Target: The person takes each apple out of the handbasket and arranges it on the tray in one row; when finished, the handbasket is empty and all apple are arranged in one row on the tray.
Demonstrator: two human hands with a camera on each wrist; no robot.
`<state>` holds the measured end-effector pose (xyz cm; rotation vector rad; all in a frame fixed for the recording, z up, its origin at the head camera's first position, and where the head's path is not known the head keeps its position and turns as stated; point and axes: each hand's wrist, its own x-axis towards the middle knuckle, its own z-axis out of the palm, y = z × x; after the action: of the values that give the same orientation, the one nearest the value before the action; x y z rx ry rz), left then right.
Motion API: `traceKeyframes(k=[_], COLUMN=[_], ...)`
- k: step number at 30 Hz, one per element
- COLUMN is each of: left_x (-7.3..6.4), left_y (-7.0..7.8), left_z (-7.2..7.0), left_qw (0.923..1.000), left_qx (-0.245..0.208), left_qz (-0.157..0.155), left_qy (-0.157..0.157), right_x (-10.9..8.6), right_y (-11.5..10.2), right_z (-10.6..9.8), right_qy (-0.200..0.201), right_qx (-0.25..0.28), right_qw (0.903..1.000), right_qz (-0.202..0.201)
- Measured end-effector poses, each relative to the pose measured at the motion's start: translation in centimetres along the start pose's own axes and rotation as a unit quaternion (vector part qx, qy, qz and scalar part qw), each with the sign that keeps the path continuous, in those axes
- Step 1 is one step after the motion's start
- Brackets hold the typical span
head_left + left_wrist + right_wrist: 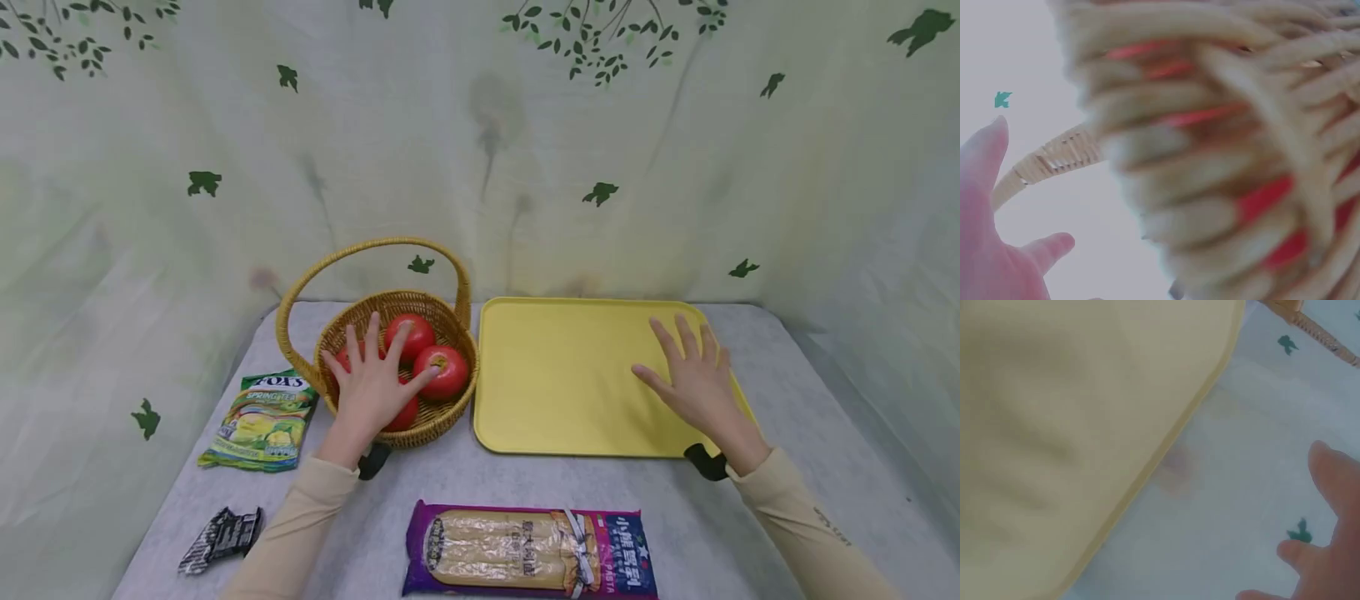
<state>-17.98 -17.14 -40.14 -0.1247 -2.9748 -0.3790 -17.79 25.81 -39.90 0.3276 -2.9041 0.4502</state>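
reaching over the wicker basket (397, 367), the left hand (371, 387) has its fingers (396, 340) spread and straight, lying across the red tomatoes (442, 371) inside; nothing is pinched or curled round yet. the tomatoes sit heaped in the basket at about ten o'clock on the bench (787, 400), with the yellow tray (562, 375) just beside the basket at its three o'clock. the right hand (693, 379) rests flat on the tray's right part, fingers spread and relaxed, holding nothing.

as a judgement, the step in hand looks like taking hold of one tomato. to do it well, settle on the topmost tomato, the one nearest the tray, and curl thumb and fingers round its widest part rather than pressing down from above, since ripe fruit bruises and a round skin slips. lift straight up and keep clear of the basket handle (375, 250), which arches over at twelve o'clock. the right hand could steady the tray so it does not slide. the left wrist view shows only blurred weave (1210, 156) with red behind it, so contact there cannot be told.
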Motion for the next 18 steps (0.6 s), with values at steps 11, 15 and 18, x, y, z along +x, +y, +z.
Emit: traceKeyframes(k=[11, 15, 18], left_x=[-3.3, -4.9, -6.0], left_y=[0.6, -0.5, -1.8], left_z=[-3.8, -5.0, -5.3], left_qw=[0.9941, 0.9792, 0.9618], left_qx=[-0.092, -0.187, -0.257], left_qz=[0.048, 0.079, 0.094], left_qy=[0.031, 0.014, 0.01], right_x=[1.9, 2.8, 3.3], right_y=[-4.8, -7.7, -9.9], right_z=[0.3, 0.7, 1.2], right_qy=[-0.008, -0.002, -0.017], right_qx=[0.039, 0.1, 0.157], right_qw=[0.9879, 0.9694, 0.9525], right_qz=[-0.15, -0.224, -0.261])
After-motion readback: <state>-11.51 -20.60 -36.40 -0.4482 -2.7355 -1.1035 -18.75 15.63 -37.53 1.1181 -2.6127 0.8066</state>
